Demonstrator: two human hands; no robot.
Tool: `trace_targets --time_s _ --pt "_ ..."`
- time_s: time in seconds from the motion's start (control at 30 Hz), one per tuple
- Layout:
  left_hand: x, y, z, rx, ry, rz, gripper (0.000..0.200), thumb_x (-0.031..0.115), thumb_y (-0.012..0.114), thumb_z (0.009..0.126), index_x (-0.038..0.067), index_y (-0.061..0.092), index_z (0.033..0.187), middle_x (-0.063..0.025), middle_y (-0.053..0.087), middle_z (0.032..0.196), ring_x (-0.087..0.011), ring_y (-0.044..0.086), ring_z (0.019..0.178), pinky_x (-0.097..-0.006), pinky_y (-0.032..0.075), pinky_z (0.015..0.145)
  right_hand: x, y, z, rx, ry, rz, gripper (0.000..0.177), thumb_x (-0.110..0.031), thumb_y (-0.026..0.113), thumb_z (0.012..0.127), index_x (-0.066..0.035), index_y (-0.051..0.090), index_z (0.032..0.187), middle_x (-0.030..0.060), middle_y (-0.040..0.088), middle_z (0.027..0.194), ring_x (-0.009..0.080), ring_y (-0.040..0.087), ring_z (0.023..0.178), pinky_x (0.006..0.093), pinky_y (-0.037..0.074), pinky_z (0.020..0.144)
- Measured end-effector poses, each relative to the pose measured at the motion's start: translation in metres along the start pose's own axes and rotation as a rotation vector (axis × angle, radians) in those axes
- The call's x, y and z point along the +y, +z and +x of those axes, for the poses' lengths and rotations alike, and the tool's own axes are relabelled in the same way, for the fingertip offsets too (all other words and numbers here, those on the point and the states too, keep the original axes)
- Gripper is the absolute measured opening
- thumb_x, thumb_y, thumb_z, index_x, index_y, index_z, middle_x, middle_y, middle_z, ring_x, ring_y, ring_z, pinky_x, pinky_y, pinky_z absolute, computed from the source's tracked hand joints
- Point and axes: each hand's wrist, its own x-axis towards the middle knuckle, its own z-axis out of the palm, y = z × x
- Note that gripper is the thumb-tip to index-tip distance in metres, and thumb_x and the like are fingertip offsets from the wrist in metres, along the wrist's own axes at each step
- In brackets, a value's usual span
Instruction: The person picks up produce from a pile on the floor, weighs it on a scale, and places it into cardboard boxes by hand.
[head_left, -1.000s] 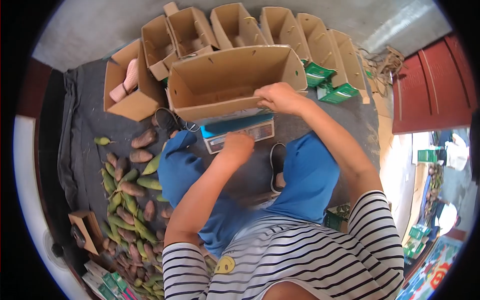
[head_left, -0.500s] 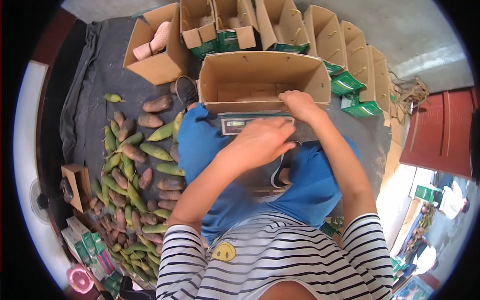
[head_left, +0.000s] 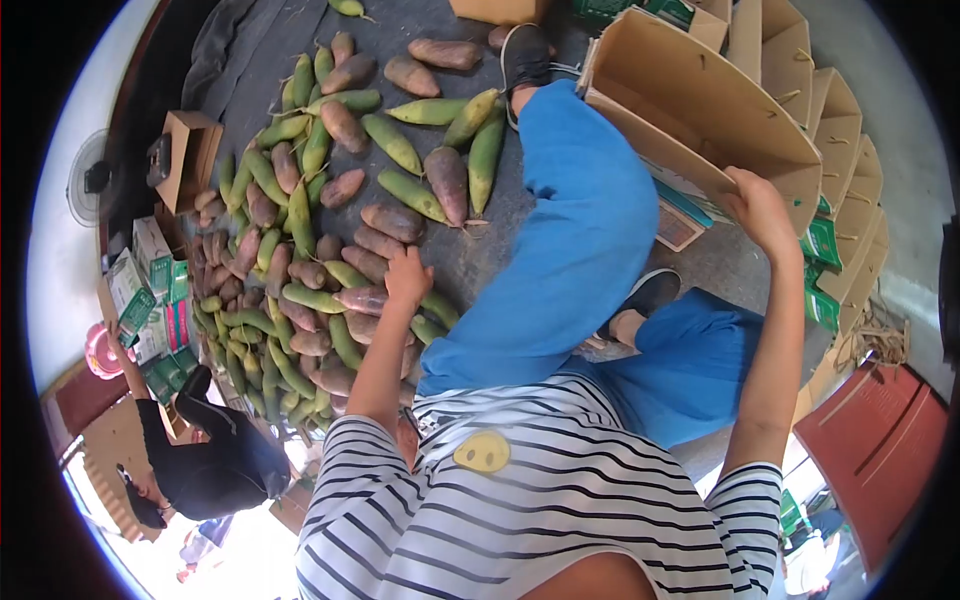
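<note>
My left hand reaches into the pile on the dark floor, fingers parted over the ends of some reddish-brown radishes. Long green radishes lie mixed among them, several with thin tails. At the upper right, my right hand grips the near rim of an open cardboard box, thumb and fingers on either side of the wall. The part of the box's inside that shows is bare. Under its near side, a scale is partly hidden by my knee.
More open cardboard boxes line up behind, with green printed flaps. My blue-trousered legs lie between pile and box. At the lower left, a person in dark clothes bends near green-and-white cartons. A red panel stands at right.
The view has turned left, toward the pile. My left hand has left the front of the box and moved onto the radishes. My right hand stays on the box rim.
</note>
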Motion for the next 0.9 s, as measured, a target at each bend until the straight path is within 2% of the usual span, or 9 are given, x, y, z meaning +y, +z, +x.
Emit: trace_targets --time_s 0.13,0.3,0.4,0.5,0.6,0.63,0.73,0.77,0.9 --pt "-0.032 0.065 -0.015 -0.114 -0.196 -0.236 0.046 0.027 0.066 0.076 0.003 0.049 0.112 -0.0206 0.051 0.112 -0.036 0.054 0.1 -0.042 0.046 0.086 -0.002 -0.003 0.0 -0.061 0.045 0.029 0.024 -0.005 0.059 0.076 -0.001 0.054 0.099 0.0211 0.059 0.094 0.0397 0.054 0.092 0.0444 0.043 0.077" --pt "-0.072 0.076 -0.026 0.129 -0.38 -0.27 0.041 0.02 0.064 0.074 0.004 0.05 0.108 -0.0186 0.05 0.114 -0.0365 0.051 0.105 -0.0438 0.045 0.086 -0.002 0.001 0.001 -0.071 0.057 0.022 0.026 -0.005 0.057 0.078 -0.002 0.053 0.103 0.0211 0.058 0.094 0.0399 0.054 0.092 0.0424 0.043 0.076" --pt "-0.095 0.054 -0.026 0.179 -0.203 0.13 0.045 0.017 0.064 0.073 0.007 0.052 0.114 -0.0146 0.051 0.118 -0.0325 0.048 0.112 -0.0448 0.04 0.093 -0.003 0.001 0.003 -0.087 0.077 0.064 0.025 -0.006 0.057 0.079 -0.002 0.053 0.104 0.0214 0.059 0.094 0.0404 0.055 0.09 0.0422 0.043 0.076" --pt "-0.129 0.043 -0.017 -0.019 -0.053 0.506 0.05 0.015 0.065 0.07 0.011 0.05 0.118 -0.0097 0.049 0.122 -0.028 0.044 0.118 -0.0469 0.033 0.098 0.0 0.004 0.001 -0.068 0.081 0.081 0.027 -0.006 0.057 0.08 -0.002 0.053 0.107 0.0218 0.059 0.096 0.0403 0.055 0.091 0.0418 0.044 0.077" --pt "-0.151 0.039 -0.001 -0.216 0.155 0.619 0.045 0.016 0.066 0.073 0.013 0.05 0.115 -0.0081 0.05 0.119 -0.0242 0.041 0.12 -0.0526 0.031 0.099 0.005 0.007 0.002 -0.05 0.057 0.047 0.029 -0.006 0.057 0.08 -0.002 0.053 0.108 0.022 0.059 0.097 0.0401 0.055 0.092 0.0416 0.044 0.078" --pt "-0.148 0.035 0.006 -0.064 0.294 0.632 0.046 0.017 0.066 0.075 0.014 0.05 0.118 -0.0063 0.052 0.119 -0.0213 0.044 0.119 -0.0522 0.029 0.1 0.001 0.004 0.002 -0.058 0.062 0.041 0.029 -0.006 0.057 0.08 -0.002 0.053 0.108 0.022 0.059 0.097 0.0401 0.055 0.092 0.0415 0.044 0.078" --pt "-0.132 0.031 0.028 -0.47 0.194 0.743 0.04 0.018 0.063 0.078 0.015 0.053 0.116 -0.0058 0.055 0.118 -0.0199 0.047 0.116 -0.0523 0.028 0.1 0.001 0.007 0.002 -0.087 0.052 0.033 0.028 -0.006 0.057 0.079 -0.002 0.053 0.107 0.0216 0.059 0.096 0.0399 0.055 0.092 0.0419 0.044 0.077" --pt "-0.127 0.031 0.035 -0.542 0.305 0.89 0.034 0.02 0.059 0.082 0.016 0.055 0.116 -0.0058 0.056 0.118 -0.0224 0.05 0.113 -0.0543 0.026 0.1 0.006 0.006 0.001 -0.084 0.054 0.025 0.027 -0.006 0.057 0.079 -0.002 0.053 0.106 0.0215 0.059 0.096 0.0399 0.055 0.092 0.0421 0.044 0.077" --pt "-0.121 0.03 0.036 -0.58 0.181 0.927 0.041 0.022 0.052 0.087 0.016 0.05 0.127 -0.0077 0.046 0.132 -0.0287 0.038 0.124 -0.0583 0.023 0.1 -0.002 0.001 0.001 -0.084 0.077 0.032 0.023 -0.006 0.057 0.079 -0.003 0.053 0.101 0.0207 0.059 0.095 0.0394 0.055 0.093 0.0431 0.043 0.077"
